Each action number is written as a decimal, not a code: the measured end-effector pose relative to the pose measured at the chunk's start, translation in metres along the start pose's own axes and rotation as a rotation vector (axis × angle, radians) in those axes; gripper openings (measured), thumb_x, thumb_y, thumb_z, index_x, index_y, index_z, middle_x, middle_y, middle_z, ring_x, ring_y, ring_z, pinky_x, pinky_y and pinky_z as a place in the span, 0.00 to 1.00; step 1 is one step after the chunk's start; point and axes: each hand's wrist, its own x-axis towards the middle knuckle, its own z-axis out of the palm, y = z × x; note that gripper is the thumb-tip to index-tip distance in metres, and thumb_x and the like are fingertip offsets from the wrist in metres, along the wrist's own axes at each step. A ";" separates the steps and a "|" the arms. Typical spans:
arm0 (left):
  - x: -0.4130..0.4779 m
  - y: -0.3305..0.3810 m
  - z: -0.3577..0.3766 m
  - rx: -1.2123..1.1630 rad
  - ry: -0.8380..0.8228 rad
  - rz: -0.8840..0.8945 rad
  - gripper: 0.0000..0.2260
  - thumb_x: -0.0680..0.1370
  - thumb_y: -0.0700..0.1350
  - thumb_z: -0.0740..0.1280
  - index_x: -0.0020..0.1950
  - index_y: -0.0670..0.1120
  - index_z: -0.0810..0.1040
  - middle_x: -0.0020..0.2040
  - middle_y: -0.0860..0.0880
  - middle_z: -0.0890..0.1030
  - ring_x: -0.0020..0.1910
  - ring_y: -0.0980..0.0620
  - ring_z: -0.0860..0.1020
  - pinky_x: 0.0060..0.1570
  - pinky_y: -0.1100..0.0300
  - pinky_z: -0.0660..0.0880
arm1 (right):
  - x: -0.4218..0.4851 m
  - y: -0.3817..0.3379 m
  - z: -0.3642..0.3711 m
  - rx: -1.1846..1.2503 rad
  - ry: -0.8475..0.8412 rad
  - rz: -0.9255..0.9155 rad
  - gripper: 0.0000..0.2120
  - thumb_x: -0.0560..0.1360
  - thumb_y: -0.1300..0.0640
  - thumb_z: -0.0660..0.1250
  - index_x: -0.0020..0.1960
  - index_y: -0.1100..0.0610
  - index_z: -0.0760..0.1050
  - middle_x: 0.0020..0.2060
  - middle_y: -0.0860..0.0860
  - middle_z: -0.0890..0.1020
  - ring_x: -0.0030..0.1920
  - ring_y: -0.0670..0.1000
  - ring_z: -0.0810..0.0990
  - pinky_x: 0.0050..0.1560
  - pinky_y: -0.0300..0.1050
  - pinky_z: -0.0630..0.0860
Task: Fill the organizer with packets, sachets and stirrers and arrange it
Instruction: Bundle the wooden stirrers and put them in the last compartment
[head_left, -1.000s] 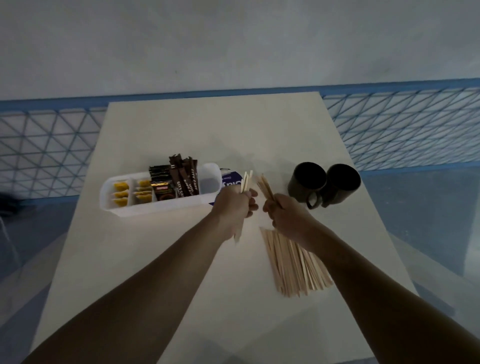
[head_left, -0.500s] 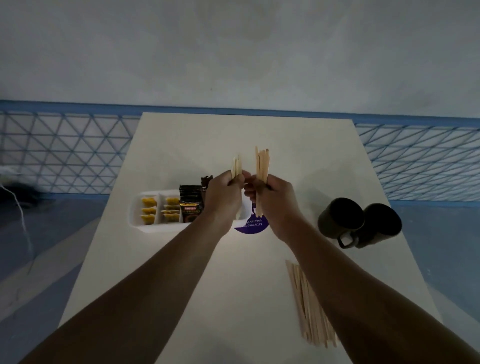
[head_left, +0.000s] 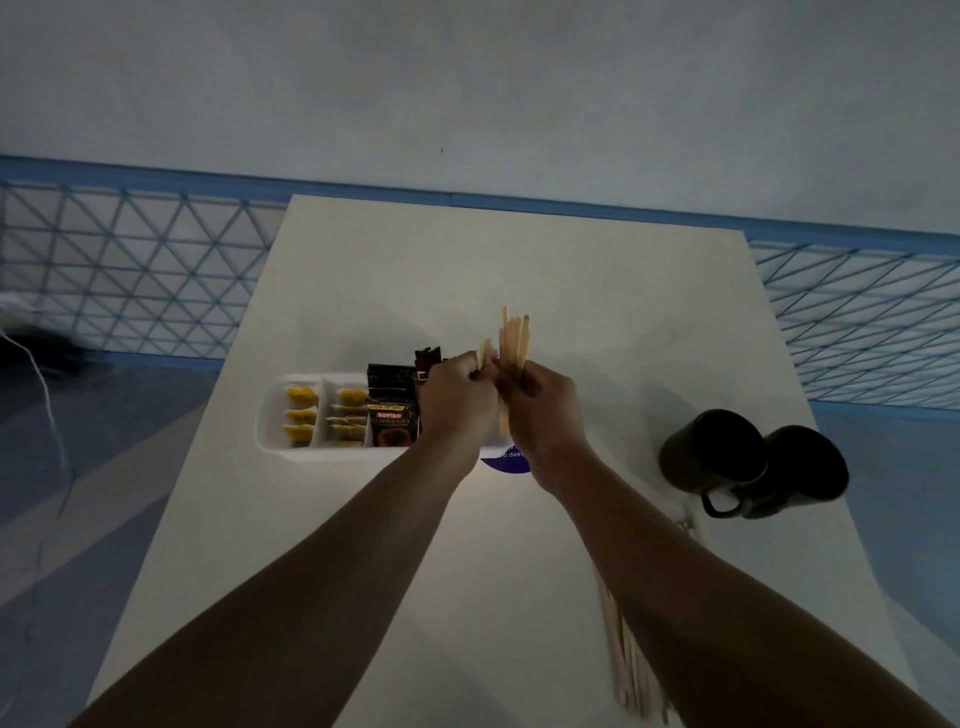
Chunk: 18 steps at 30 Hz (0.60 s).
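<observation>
Head view: both hands are raised together over the right end of the white organizer (head_left: 271, 415), which sits mid-table (head_left: 467, 260). The left hand (head_left: 457, 400) is curled round a small bunch of stirrers (head_left: 485, 349), whose tips poke up just above its fingers. Touching it on the right, the right hand (head_left: 543, 410) grips a larger upright bunch of wooden stirrers (head_left: 515, 338), which stands taller.

In the organizer, the two left compartments hold yellow sachets (head_left: 301, 415). Just left of the left hand stand Kopiko coffee packets (head_left: 390, 415), with dark stick packets (head_left: 428, 358) behind them. A purple round label (head_left: 506, 462) shows beneath the wrists.

A loose pile of stirrers (head_left: 628, 670) lies on the near right of the table, partly under the right forearm. Two dark mugs (head_left: 711, 457) stand touching at the right edge.
</observation>
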 end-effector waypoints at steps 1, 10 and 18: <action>0.001 0.000 0.001 0.013 0.005 -0.009 0.09 0.81 0.43 0.63 0.54 0.47 0.84 0.44 0.50 0.84 0.43 0.55 0.80 0.41 0.61 0.76 | 0.001 0.000 0.001 -0.040 0.004 0.003 0.09 0.79 0.55 0.66 0.46 0.53 0.84 0.38 0.53 0.86 0.44 0.58 0.85 0.50 0.59 0.81; 0.001 0.002 0.000 -0.049 0.009 -0.030 0.10 0.79 0.39 0.64 0.53 0.50 0.83 0.47 0.53 0.84 0.51 0.53 0.82 0.55 0.55 0.79 | -0.001 -0.009 0.002 -0.230 0.020 -0.060 0.15 0.76 0.61 0.63 0.57 0.50 0.83 0.46 0.45 0.86 0.48 0.47 0.84 0.50 0.41 0.80; -0.009 0.012 -0.008 0.028 0.047 0.077 0.15 0.79 0.46 0.68 0.65 0.46 0.78 0.55 0.53 0.82 0.49 0.56 0.79 0.45 0.65 0.74 | -0.011 -0.018 -0.020 -0.267 0.026 -0.096 0.22 0.77 0.66 0.60 0.69 0.55 0.76 0.62 0.50 0.82 0.62 0.50 0.79 0.56 0.38 0.70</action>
